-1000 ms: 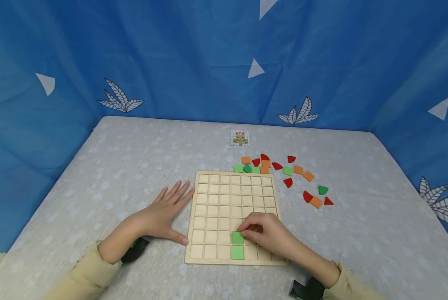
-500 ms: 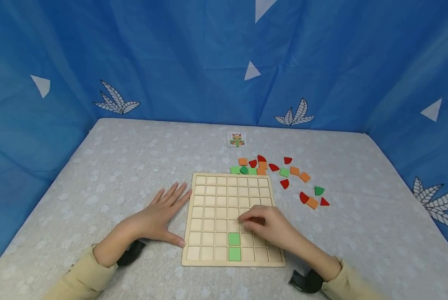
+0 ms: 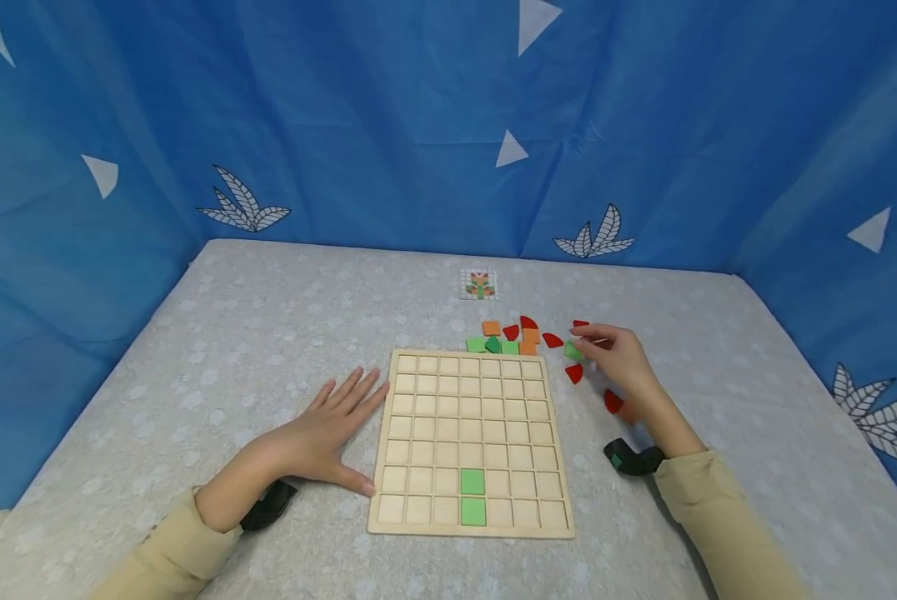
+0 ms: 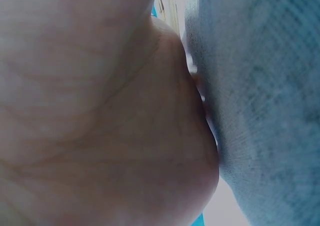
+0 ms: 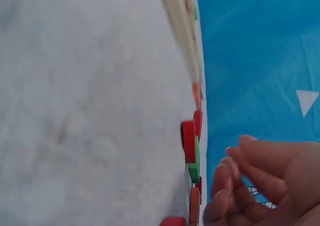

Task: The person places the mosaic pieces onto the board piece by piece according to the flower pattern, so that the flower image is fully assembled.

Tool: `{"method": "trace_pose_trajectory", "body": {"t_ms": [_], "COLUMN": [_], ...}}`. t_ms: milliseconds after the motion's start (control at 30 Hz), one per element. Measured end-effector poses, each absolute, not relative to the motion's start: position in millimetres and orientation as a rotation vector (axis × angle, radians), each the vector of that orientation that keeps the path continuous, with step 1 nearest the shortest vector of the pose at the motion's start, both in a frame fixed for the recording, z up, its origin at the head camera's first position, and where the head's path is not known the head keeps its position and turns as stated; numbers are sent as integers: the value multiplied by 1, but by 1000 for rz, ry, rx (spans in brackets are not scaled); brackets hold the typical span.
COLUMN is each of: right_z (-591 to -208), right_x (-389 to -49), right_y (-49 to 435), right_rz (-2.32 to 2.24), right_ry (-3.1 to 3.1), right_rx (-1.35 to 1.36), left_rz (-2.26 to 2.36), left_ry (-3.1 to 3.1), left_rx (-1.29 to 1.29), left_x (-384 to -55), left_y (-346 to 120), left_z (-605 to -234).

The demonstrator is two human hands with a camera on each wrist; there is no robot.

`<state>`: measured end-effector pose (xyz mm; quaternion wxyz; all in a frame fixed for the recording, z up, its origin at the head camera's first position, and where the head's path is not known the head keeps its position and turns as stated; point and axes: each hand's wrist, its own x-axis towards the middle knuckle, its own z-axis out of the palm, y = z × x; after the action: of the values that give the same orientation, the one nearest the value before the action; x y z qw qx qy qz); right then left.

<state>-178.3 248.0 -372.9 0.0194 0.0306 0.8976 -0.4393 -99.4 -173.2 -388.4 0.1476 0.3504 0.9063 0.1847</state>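
A pale wooden board (image 3: 426,429) with a grid of square recesses lies on the table. Two light green square tiles, the upper tile (image 3: 473,481) and the lower tile (image 3: 473,511), fill recesses in its front rows. My left hand (image 3: 321,437) rests spread beside the board, fingertips and thumb at its left edge; its palm (image 4: 90,116) fills most of the left wrist view. My right hand (image 3: 619,357) hovers over a loose light green square (image 3: 572,351). In the right wrist view, bent fingers (image 5: 262,161) show a gap from the green tile (image 5: 195,166), with nothing seen between them.
Orange squares, including one orange tile (image 3: 491,328), and red pieces, such as a red quarter-round (image 3: 573,374), lie behind and right of the board. A dark green piece (image 3: 493,345) touches its back edge. Farther back lies a small pattern card (image 3: 478,284). A blue curtain (image 3: 388,125) encloses the table.
My right hand has left the board's lower middle and moved back and right to the loose pieces. Both green tiles stay in their recesses. My left hand keeps its place.
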Motion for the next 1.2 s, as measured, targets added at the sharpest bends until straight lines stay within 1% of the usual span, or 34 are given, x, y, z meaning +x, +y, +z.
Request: {"method": "trace_pose_trajectory", "body": {"t_ms": [267,533,767,1200], "right_z": [-387,-390,-394,-395], "right_x": [-183,-182,-183,-182], "right_y": [256,256,255,253], "right_rz": [-1244,-1094,-1076,-1204], "right_ry": [2865,3015,3070,3055], "right_rx": [-4,-78,-155,-88], "left_rz": [520,545,538,522], "left_ry": [2613,2613,2615,2615], "left_rx": [1026,1020,1012,1010], "left_x": [-100,-102,-100,-100], "left_y": [-172,-172,-172,-172], "left_z": [-389,-388,-388,-388]}}
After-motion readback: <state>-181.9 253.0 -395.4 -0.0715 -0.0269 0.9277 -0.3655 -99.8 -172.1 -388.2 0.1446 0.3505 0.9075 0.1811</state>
